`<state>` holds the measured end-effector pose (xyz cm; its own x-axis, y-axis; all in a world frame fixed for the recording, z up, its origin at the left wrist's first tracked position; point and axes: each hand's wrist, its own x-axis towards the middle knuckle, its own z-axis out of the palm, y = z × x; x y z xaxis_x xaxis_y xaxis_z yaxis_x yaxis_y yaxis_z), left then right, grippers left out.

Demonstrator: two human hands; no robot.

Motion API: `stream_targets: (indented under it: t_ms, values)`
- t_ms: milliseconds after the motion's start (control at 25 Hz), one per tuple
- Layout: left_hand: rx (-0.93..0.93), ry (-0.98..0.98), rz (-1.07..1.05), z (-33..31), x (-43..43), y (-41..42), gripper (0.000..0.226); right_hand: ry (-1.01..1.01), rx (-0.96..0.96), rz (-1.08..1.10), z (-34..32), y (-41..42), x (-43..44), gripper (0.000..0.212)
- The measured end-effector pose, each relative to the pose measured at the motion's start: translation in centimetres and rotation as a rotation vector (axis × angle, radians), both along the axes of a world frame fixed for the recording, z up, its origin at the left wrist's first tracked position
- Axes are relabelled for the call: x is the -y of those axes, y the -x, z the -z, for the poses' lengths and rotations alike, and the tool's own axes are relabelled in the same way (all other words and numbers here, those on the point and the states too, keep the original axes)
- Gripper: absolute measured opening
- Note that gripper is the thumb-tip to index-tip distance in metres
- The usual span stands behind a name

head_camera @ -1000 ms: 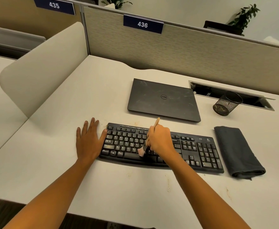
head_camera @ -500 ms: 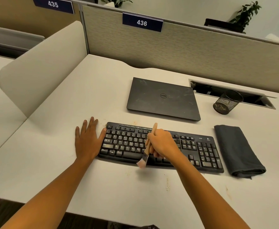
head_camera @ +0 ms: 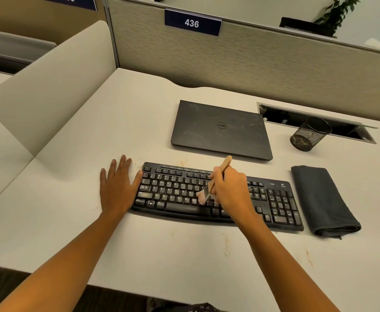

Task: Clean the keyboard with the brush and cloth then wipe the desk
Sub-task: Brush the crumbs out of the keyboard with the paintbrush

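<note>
A black keyboard [head_camera: 175, 192] lies across the middle of the white desk [head_camera: 76, 221]. My right hand [head_camera: 231, 190] grips a wooden-handled brush [head_camera: 226, 163] over the keyboard's centre, and its pale bristles touch the lower letter rows. My left hand [head_camera: 117, 188] lies flat on the desk with fingers spread, its thumb against the keyboard's left end. A folded dark grey cloth [head_camera: 321, 199] rests on the desk just right of the keyboard, untouched.
A closed dark laptop [head_camera: 220, 129] lies behind the keyboard. A black mesh pen cup [head_camera: 308, 136] stands at the back right beside an open cable slot [head_camera: 351, 129]. Brownish specks [head_camera: 227, 246] mark the desk in front of the keyboard. A curved divider [head_camera: 49, 91] bounds the left.
The brush went from the keys down past the keyboard's front edge, and is now back up on the lower letter rows. My left hand has stayed put.
</note>
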<state>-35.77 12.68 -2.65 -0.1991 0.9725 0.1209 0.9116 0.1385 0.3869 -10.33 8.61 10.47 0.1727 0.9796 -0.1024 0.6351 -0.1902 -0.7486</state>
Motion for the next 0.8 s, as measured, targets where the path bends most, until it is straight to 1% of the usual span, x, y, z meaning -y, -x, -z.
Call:
stream_targets:
  t_ms: [80,160,240,320,360,440,520,640,800]
  values:
    - [0.004,-0.002,0.001,0.0,0.0,0.0,0.064,0.011,-0.021,-0.013,0.4,0.8,-0.1,0.034]
    - [0.005,-0.006,-0.001,0.0,0.0,0.0,0.064,0.037,0.032,-0.017,1.1,1.5,-0.8,0.036]
    - [0.002,-0.003,-0.008,0.0,0.0,0.0,0.064,0.131,0.079,-0.033,1.2,1.4,-2.1,0.036]
    - [-0.003,0.004,-0.011,0.0,-0.1,0.1,0.065,0.260,0.053,-0.046,0.9,0.4,-3.6,0.032]
    - [-0.006,0.006,-0.011,0.0,-0.1,0.0,0.066,0.278,0.025,-0.031,0.8,-0.1,-4.0,0.031]
    - [-0.007,0.004,-0.011,0.0,-0.2,0.1,0.068,0.206,-0.028,0.020,1.0,-0.4,-3.9,0.034]
    - [-0.004,0.007,-0.009,0.1,-0.2,0.1,0.069,0.149,-0.029,0.035,1.4,-0.2,-3.2,0.036]
    - [-0.005,0.006,-0.011,0.2,-0.1,0.1,0.069,0.192,0.026,-0.012,1.6,-0.1,-3.1,0.035]
    - [-0.008,0.009,-0.007,0.1,-0.2,0.1,0.069,0.132,-0.081,0.042,1.8,-0.3,-2.2,0.035]
